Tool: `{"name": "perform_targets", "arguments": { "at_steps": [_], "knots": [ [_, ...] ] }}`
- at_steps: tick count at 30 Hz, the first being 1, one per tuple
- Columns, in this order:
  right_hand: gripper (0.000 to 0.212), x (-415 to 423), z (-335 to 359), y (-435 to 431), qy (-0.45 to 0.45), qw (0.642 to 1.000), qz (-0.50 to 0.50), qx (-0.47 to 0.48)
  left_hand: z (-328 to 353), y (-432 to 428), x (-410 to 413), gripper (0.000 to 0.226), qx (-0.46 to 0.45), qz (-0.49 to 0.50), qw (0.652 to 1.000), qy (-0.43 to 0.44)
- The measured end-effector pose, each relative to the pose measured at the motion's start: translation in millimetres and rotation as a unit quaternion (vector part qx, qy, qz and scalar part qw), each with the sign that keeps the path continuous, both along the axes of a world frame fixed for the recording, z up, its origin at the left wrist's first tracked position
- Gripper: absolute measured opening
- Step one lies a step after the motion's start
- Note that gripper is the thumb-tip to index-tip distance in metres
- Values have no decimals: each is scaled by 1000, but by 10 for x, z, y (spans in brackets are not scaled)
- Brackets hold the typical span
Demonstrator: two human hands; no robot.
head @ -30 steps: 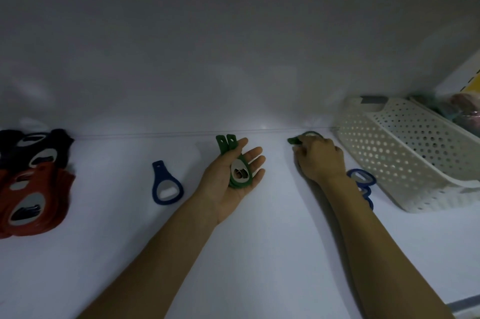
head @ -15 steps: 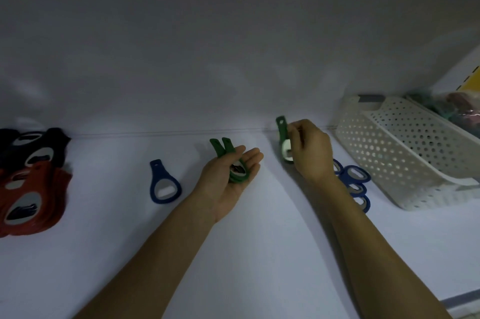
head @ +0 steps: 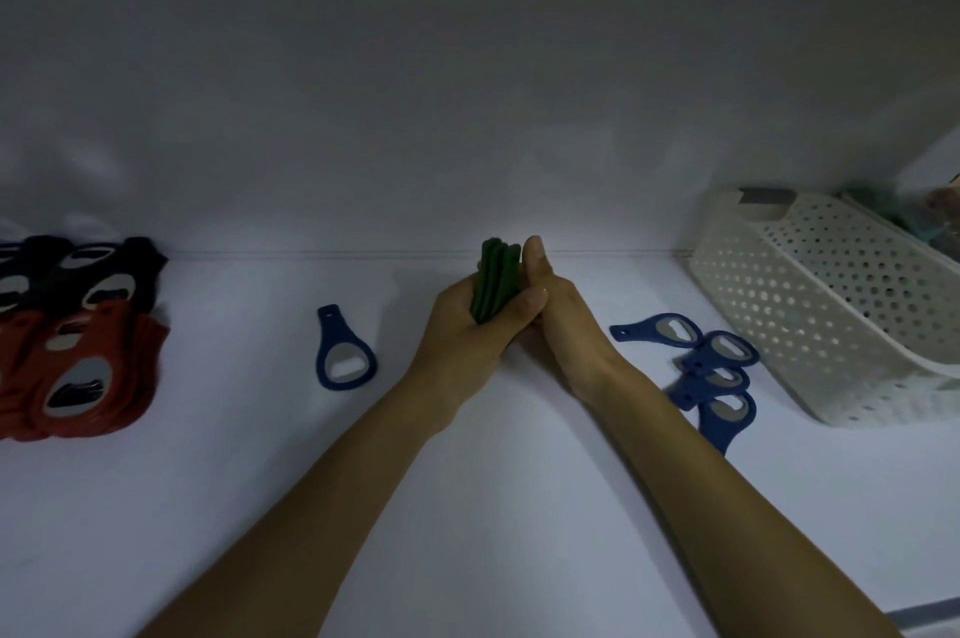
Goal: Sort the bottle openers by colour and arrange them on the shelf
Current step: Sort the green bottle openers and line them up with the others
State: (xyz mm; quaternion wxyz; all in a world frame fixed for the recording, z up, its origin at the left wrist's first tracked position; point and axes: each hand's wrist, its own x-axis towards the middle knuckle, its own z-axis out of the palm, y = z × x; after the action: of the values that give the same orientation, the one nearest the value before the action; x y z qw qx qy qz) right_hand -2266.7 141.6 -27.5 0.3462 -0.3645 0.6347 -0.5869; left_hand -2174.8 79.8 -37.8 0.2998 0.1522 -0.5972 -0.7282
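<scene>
The greens are being gathered: the left hand (head: 462,341) has its grip wrapped round the green bottle openers (head: 493,284) over the mid-shelf (head: 467,507), the right hand (head: 561,325) pressing straight-fingered against their right side, so next they probably need setting down apart from the blue openers (head: 717,367).

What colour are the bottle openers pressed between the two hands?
Dark green: the stacked bottle openers, best seen in the head view.
</scene>
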Motion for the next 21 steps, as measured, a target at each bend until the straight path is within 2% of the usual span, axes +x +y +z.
{"name": "perform_targets", "arguments": {
  "at_steps": [5,8,10,11,14,15,21],
  "knots": [
    [83,38,-21,-5,16,1000,21,-3,-67,-25,5,28,-69,17,997,-25],
    [73,12,-44,-8,7,999,37,-6,-112,-39,-6,13,-83,2,995,-50],
    [74,-8,-34,-13,-9,999,41,-28,-147,-58,-5,11,-124,6,989,-76],
    [71,-13,-35,-11,-4,998,44,-43,-159,-63,3,15,-151,11,984,-93],
    [26,4,-9,-5,112,991,59,-40,-171,-58,24,30,-201,20,971,-125],
    [19,20,-13,1,135,988,63,-32,-159,-49,30,33,-207,20,970,-127],
    [19,207,135,23,83,993,7,-88,-23,37,152,19,-230,31,962,-141]
  ]
}}
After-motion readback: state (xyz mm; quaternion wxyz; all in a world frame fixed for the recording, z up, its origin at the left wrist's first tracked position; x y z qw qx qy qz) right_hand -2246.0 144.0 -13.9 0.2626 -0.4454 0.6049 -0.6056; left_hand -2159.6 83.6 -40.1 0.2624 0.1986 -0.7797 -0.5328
